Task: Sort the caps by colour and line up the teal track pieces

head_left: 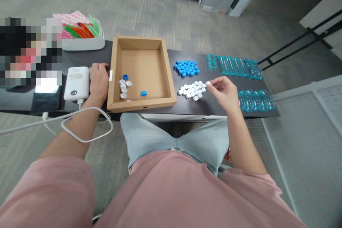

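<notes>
My right hand (223,92) pinches a white hexagonal piece (208,83) between thumb and fingertips. It is at the right end of a flat cluster of white hexagonal pieces (191,91) on the dark table. Behind these lies a similar cluster of blue hexagonal pieces (186,68). My left hand (98,80) rests on the table against the left side of a shallow cardboard box (141,62), its fingers loosely laid out. Inside the box are several loose white pieces (123,89) and two blue pieces (143,93).
Left of my left hand lies a white power bank (77,82) with a cable (88,110) looping over my forearm. A white basket (84,43) of colourful strips stands behind it. Teal clear plastic parts lie in rows (233,66) and a nearer group (256,100) at right.
</notes>
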Available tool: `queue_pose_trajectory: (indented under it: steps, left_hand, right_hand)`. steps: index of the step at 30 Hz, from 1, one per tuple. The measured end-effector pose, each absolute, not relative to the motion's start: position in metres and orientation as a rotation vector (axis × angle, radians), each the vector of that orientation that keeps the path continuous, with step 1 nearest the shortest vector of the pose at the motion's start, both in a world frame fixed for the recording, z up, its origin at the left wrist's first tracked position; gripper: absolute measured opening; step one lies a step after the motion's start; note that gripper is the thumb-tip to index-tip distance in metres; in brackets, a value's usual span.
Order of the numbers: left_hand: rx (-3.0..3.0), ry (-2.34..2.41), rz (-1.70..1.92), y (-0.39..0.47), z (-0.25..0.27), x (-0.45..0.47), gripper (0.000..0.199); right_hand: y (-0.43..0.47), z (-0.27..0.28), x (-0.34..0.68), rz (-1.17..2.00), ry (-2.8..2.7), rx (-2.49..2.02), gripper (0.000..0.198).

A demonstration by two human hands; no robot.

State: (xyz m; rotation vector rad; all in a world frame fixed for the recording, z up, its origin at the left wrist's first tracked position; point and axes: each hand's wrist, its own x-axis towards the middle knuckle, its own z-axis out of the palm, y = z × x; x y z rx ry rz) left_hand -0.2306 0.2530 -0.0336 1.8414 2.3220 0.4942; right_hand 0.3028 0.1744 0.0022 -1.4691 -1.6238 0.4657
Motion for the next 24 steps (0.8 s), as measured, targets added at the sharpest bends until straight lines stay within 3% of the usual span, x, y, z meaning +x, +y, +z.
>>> queue_pose_trajectory:
  steps: [7,15,19,24]
  left_hand:
    - [1.788,2.352,0.448,0.252,-0.03,-0.228,0.053]
    - [1.765,2.37,0.43,0.253,-0.031,-0.23,0.06]
    - [1.792,2.348,0.477,0.253,-0.034,-0.232,0.057]
    - [1.793,2.29,0.573,0.251,-0.032,-0.23,0.049]
  right_hand:
    - [0.14,-0.055,0.326,0.559,-1.601,-1.624,0.041]
    - [0.145,-0.065,0.32,0.586,-1.522,-1.597,0.032]
    - [0.147,-0.054,0.317,0.44,-1.592,-1.634,0.021]
    - [0.163,-0.003,0.263,0.289,-1.807,-1.445,0.008]
